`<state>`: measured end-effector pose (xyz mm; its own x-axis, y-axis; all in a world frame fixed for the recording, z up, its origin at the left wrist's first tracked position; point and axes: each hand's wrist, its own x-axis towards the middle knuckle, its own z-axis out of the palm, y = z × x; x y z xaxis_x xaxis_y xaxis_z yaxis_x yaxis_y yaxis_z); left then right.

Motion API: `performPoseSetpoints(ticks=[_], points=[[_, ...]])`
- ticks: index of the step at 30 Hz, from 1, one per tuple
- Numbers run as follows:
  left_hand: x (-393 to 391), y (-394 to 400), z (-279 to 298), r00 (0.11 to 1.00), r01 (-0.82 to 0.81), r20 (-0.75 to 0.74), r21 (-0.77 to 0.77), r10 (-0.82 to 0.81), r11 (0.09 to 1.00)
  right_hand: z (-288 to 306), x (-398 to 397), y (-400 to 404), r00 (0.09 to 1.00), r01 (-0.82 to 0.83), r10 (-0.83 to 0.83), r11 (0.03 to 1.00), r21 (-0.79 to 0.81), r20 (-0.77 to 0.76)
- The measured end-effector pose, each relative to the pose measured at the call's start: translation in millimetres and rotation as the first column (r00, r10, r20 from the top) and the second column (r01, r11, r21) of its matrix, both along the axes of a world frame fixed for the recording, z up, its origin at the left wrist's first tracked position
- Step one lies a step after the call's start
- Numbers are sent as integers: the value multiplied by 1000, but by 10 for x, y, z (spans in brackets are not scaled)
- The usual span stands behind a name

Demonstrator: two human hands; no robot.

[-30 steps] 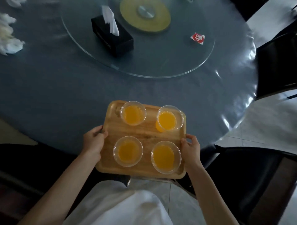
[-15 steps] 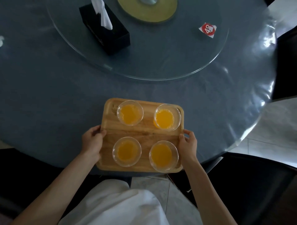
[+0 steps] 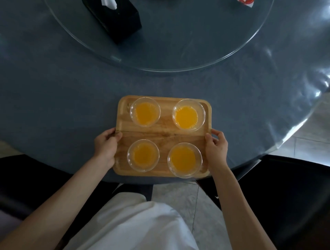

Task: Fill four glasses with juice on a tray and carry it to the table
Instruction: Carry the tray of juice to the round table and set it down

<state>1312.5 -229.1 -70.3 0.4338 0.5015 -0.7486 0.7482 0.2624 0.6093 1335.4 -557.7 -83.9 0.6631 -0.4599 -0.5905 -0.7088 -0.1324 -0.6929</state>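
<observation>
A wooden tray (image 3: 164, 133) lies over the near edge of the round dark table (image 3: 53, 92). On it stand several clear glasses of orange juice: far left (image 3: 145, 112), far right (image 3: 188, 115), near left (image 3: 143, 155), near right (image 3: 184, 159). My left hand (image 3: 106, 144) grips the tray's left edge, thumb on top. My right hand (image 3: 216, 148) grips the right edge the same way. All glasses are upright.
A glass turntable (image 3: 178, 44) covers the table's middle, with a black tissue box (image 3: 114, 19) on it and a red-and-white packet (image 3: 245, 2) at the top edge. Dark chairs (image 3: 285, 196) stand to both sides near me. Pale tiled floor (image 3: 187, 199) shows below the table edge.
The tray has moved forward from partly off the table's edge to over the tabletop. The view has come closer and tilted down. Both hands keep their hold on the tray's sides.
</observation>
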Motion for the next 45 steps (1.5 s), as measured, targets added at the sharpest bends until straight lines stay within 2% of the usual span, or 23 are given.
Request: performPoseSetpoints(ticks=[11, 22, 27, 33, 42, 45], points=[[-8, 31, -52, 1000, -10, 17, 1, 10, 1000, 43, 5, 0, 1000, -6, 5, 999, 32, 22], [17, 55, -140, 1000, 20, -5, 62, -20, 998, 103, 42, 17, 997, 72, -72, 997, 33, 19], [30, 128, -106, 997, 81, -20, 59, -80, 995, 108, -10, 50, 998, 21, -18, 999, -47, 67], [54, 162, -57, 990, 142, -13, 5, -142, 990, 198, 53, -37, 987, -127, 146, 960, -248, 59], [65, 171, -72, 982, 189, -20, 12, -188, 982, 216, 157, -22, 988, -153, 154, 929, -338, -25], [54, 163, -64, 971, 240, -15, 96, -240, 966, 217, 175, 2, 984, -173, 171, 915, -365, -39]])
